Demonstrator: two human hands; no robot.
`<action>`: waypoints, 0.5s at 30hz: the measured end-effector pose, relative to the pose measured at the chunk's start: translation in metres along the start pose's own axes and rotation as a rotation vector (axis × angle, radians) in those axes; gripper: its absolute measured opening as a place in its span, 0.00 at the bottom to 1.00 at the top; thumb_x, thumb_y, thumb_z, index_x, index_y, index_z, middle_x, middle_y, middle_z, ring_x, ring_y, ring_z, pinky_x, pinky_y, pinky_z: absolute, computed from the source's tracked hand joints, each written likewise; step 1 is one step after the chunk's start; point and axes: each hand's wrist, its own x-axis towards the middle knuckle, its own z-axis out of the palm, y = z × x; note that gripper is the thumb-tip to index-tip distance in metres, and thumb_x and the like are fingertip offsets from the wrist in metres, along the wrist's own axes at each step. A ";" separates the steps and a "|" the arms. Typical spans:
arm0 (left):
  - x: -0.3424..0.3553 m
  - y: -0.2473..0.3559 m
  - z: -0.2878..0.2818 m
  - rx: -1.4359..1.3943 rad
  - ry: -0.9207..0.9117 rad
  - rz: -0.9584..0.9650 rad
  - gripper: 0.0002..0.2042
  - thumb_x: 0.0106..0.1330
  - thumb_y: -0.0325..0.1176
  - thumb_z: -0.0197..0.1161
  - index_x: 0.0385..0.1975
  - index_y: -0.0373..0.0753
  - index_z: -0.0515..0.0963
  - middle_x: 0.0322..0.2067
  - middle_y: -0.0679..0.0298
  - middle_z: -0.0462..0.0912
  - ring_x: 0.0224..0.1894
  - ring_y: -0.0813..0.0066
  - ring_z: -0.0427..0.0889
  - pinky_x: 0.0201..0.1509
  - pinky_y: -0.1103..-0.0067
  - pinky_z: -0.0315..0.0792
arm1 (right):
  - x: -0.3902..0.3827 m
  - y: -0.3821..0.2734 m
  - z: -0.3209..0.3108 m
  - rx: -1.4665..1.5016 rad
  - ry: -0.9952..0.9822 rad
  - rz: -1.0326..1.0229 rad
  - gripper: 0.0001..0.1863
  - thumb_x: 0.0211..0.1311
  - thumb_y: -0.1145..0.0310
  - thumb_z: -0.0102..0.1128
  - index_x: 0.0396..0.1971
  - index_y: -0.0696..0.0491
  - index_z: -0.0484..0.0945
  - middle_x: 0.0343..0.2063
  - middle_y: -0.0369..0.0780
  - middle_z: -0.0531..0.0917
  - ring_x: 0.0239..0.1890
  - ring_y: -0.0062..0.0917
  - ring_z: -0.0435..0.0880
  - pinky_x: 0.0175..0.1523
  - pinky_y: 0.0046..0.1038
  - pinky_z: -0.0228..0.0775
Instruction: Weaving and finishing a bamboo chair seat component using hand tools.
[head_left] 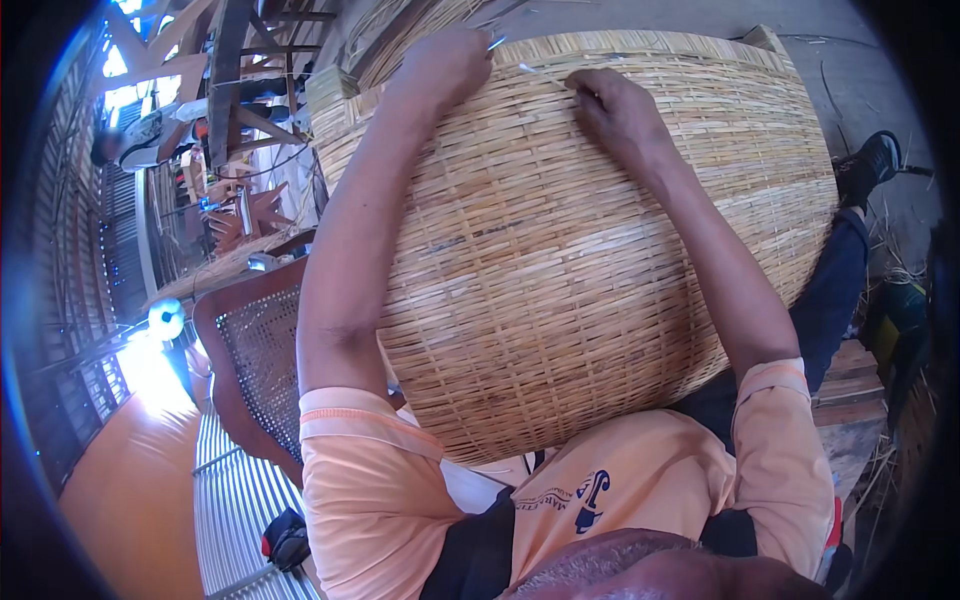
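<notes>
A large woven panel of split cane point(560, 260) lies across my lap, its plaited rim along the far edge. My left hand point(450, 68) is closed at the far left part of that rim. A thin, shiny, pale tip point(496, 43) shows beside its fingers; what it belongs to is hidden. Over the weave just below the rim, my right hand point(615, 112) has its fingers curled in and the thumb pressed near them. Whatever they grip is too small to make out. A small whitish sliver point(530, 69) shows on the weave between the hands.
A wooden chair with a cane back point(262, 350) stands at my left. Wooden frames point(235, 90) and another person point(150, 135) are farther off to the left. Loose cane strips point(385, 40) lie beyond the rim. My shoe point(878, 158) rests at the right.
</notes>
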 end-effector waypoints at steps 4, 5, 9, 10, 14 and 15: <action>0.002 0.007 -0.006 0.050 -0.019 0.059 0.13 0.62 0.37 0.51 0.30 0.34 0.78 0.28 0.47 0.80 0.34 0.49 0.80 0.41 0.61 0.73 | 0.013 -0.001 0.008 -0.006 -0.023 -0.001 0.12 0.60 0.71 0.49 0.41 0.57 0.77 0.37 0.49 0.80 0.42 0.43 0.78 0.49 0.37 0.70; 0.003 0.009 -0.008 0.068 -0.057 0.050 0.11 0.60 0.33 0.51 0.32 0.35 0.79 0.31 0.47 0.81 0.36 0.50 0.80 0.41 0.62 0.74 | 0.015 -0.001 0.009 -0.016 -0.029 -0.004 0.12 0.60 0.71 0.49 0.41 0.57 0.77 0.37 0.49 0.80 0.42 0.43 0.78 0.49 0.37 0.70; 0.000 0.012 -0.006 0.129 -0.078 0.090 0.11 0.57 0.29 0.50 0.32 0.33 0.80 0.33 0.48 0.81 0.36 0.50 0.81 0.40 0.62 0.75 | 0.018 0.000 0.014 0.018 -0.063 0.021 0.12 0.60 0.70 0.49 0.41 0.56 0.77 0.37 0.49 0.80 0.42 0.43 0.78 0.50 0.37 0.70; 0.000 0.011 -0.004 0.130 -0.081 0.094 0.11 0.57 0.29 0.50 0.32 0.33 0.80 0.33 0.48 0.81 0.36 0.50 0.81 0.40 0.62 0.75 | 0.018 0.000 0.015 -0.009 -0.062 0.013 0.12 0.60 0.70 0.49 0.41 0.56 0.77 0.37 0.49 0.80 0.42 0.42 0.78 0.50 0.37 0.69; -0.003 0.004 0.008 0.108 0.037 0.180 0.10 0.60 0.33 0.51 0.28 0.34 0.77 0.27 0.48 0.79 0.32 0.48 0.79 0.39 0.62 0.73 | 0.019 -0.002 0.014 -0.045 -0.081 0.008 0.13 0.59 0.71 0.49 0.42 0.54 0.77 0.37 0.48 0.79 0.43 0.42 0.78 0.50 0.36 0.69; -0.002 0.003 0.008 0.083 0.043 0.182 0.10 0.60 0.33 0.51 0.28 0.34 0.76 0.27 0.48 0.79 0.32 0.48 0.79 0.39 0.62 0.73 | 0.019 0.001 0.015 -0.046 -0.077 0.013 0.13 0.59 0.71 0.49 0.42 0.54 0.77 0.37 0.48 0.79 0.43 0.42 0.78 0.50 0.36 0.69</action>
